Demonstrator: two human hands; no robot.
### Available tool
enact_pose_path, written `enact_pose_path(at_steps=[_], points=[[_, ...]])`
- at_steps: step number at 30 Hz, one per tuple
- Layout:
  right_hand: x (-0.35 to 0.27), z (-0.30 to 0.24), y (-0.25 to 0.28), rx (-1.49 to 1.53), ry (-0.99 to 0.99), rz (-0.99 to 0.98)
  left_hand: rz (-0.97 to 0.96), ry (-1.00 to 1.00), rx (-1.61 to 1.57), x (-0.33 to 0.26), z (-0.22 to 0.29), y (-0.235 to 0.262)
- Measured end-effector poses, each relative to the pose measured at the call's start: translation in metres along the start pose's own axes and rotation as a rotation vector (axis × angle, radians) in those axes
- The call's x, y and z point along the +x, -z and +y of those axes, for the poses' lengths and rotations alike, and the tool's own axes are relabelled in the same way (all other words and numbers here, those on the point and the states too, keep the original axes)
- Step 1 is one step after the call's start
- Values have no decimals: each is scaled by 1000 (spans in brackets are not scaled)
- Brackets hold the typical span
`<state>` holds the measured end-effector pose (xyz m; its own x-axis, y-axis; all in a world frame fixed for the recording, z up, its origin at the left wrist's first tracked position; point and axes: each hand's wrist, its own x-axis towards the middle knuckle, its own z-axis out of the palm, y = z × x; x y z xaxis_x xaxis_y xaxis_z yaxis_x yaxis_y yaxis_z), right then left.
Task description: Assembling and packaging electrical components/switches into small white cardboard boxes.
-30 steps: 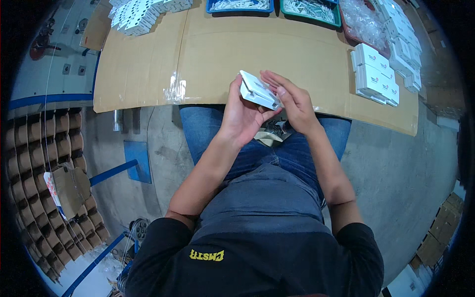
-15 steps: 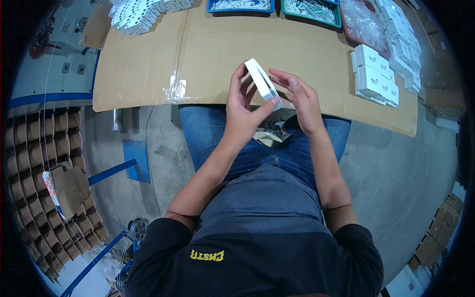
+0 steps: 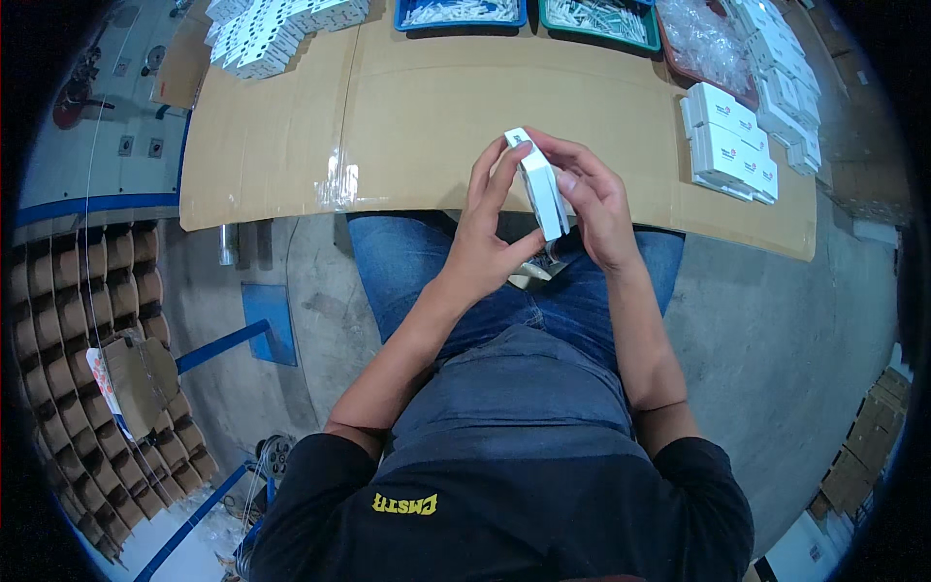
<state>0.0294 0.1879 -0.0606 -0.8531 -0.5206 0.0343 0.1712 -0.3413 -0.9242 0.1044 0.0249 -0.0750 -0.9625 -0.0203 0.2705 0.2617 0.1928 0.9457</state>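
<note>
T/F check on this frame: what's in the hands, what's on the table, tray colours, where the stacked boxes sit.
1. Both the left hand and right hand hold one white box. True.
2. The box lies flat on the cardboard-covered table. False: it is held edge-up above the table's near edge.
3. Closed white boxes are stacked at the table's right. True.
4. The blue tray and green tray sit at the near edge. False: far edge.
</note>
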Motion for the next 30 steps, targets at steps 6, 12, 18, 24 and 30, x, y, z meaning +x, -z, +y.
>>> enact_pose_path(at_steps=[6, 12, 18, 24, 30], points=[[-3, 1, -5, -95, 50, -41, -7, -12, 91, -2, 4, -3], [-5, 2, -7, -729, 372, -135, 97, 703, -966, 5, 25, 2], [-5, 24, -17, -864, 470, -162, 342, 731, -1002, 7, 42, -23], [-3, 30, -21, -864, 572, -154, 397, 677, -971, 5, 36, -23], [-3, 31, -21, -790, 593, -137, 412, 693, -969, 3, 38, -24]])
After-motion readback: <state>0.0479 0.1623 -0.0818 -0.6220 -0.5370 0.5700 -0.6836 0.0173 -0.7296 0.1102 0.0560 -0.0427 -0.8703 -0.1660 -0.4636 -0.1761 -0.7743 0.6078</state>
